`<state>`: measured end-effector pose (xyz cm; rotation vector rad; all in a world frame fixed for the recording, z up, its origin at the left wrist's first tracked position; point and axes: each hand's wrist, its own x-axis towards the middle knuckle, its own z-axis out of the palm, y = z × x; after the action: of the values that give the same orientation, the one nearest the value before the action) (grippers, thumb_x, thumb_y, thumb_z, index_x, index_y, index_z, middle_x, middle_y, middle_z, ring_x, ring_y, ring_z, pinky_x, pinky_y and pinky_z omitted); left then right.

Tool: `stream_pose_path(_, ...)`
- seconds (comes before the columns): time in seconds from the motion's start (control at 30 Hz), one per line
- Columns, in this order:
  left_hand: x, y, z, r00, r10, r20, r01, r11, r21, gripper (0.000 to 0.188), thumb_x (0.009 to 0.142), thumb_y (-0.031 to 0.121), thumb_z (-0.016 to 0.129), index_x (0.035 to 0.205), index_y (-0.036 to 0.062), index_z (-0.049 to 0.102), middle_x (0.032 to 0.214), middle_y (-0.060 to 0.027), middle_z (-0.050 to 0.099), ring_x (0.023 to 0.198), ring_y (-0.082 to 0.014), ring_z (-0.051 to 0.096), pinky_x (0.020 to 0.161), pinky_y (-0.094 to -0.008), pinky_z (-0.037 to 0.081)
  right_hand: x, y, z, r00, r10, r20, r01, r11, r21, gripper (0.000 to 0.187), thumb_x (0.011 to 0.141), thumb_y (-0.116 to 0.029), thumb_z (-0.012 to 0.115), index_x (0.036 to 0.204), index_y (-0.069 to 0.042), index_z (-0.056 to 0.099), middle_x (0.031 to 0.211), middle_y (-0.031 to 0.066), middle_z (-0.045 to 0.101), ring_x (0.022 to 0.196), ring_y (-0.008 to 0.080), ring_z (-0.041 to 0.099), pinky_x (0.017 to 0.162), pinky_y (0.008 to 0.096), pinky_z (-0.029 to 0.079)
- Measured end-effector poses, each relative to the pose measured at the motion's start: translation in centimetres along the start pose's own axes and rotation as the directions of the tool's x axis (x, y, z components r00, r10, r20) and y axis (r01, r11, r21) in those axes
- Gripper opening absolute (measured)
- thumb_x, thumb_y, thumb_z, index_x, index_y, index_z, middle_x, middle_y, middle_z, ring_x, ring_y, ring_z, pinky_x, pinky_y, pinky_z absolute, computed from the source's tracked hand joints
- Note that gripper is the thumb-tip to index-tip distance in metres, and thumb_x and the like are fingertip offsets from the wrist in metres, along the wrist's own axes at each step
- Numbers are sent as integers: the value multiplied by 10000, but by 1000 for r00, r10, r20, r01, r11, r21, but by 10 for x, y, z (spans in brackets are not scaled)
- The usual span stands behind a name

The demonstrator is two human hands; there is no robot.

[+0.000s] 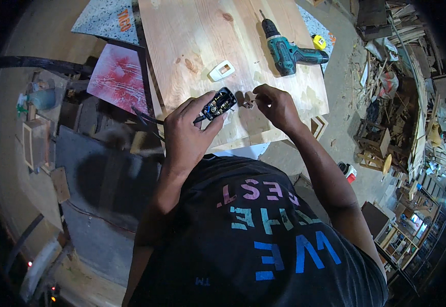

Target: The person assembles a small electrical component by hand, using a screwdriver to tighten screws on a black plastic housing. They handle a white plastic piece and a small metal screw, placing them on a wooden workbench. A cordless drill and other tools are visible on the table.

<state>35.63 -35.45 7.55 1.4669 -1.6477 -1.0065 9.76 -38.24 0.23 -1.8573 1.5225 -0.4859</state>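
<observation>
My left hand [189,123] is closed around an opened black electrical connector housing [220,104]. Brass terminals and thin wires show inside it, and a black cable [151,118] runs off to the left from behind my hand. To the right, my right hand [280,108] hovers over the wooden board with fingers curled and thumb and index finger drawn together; whatever may be between them is too small to make out. A white cover [222,70] with a square opening lies on the board just beyond the housing.
The pale wooden board [182,30] forms the work surface. A teal and black cordless drill [286,53] lies on it at the far right, beside a yellow tape measure [319,42]. A scratched red panel [116,77] stands to the left. Scrap wood [407,102] piles up at right.
</observation>
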Motion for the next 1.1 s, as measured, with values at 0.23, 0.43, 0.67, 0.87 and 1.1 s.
stream_pose_path(0.23,0,-6,1,999,28,-26,-28,1000,12,441,783,74,820,1200,-5,697,970,-153,736,808,-207,734,676,-318,579,1,-3,-2,998,33,51,-30,998,-47,288,873,-2,688,1156,-24,640,927,152,737,831,247,741,765,358,592)
stream_pose_path(0.43,0,-9,0,1000,17,-18,-17,1000,-3,463,780,-10,804,1228,-19,684,1000,-106,724,822,-96,683,612,-228,530,1,-8,-2,997,22,72,-16,997,-78,315,852,9,688,1160,-35,642,931,154,733,849,252,740,770,356,589)
stream_pose_path(0.67,-1,-15,1,999,32,-27,-32,999,-18,456,784,-2,805,1225,-10,688,989,-101,723,806,-92,679,599,-223,522,3,-11,1,988,-109,106,132,962,-240,275,871,-44,666,1146,-45,647,916,191,710,810,347,705,728,415,562)
stream_pose_path(0.87,0,-13,-2,1000,13,-23,-13,1000,6,448,787,84,814,1211,1,693,977,-145,734,800,-200,731,648,-310,573,4,-16,2,977,-128,172,183,915,-359,251,890,-76,627,1139,-45,631,896,171,696,873,357,683,778,461,543)
stream_pose_path(1.1,0,-15,-3,1000,8,-27,-9,1000,-22,457,784,7,803,1225,-11,687,975,-107,721,763,-97,663,610,-235,519,1,-15,1,988,-93,124,125,950,-287,277,867,-55,669,1143,-35,686,974,198,718,899,384,698,792,444,561)
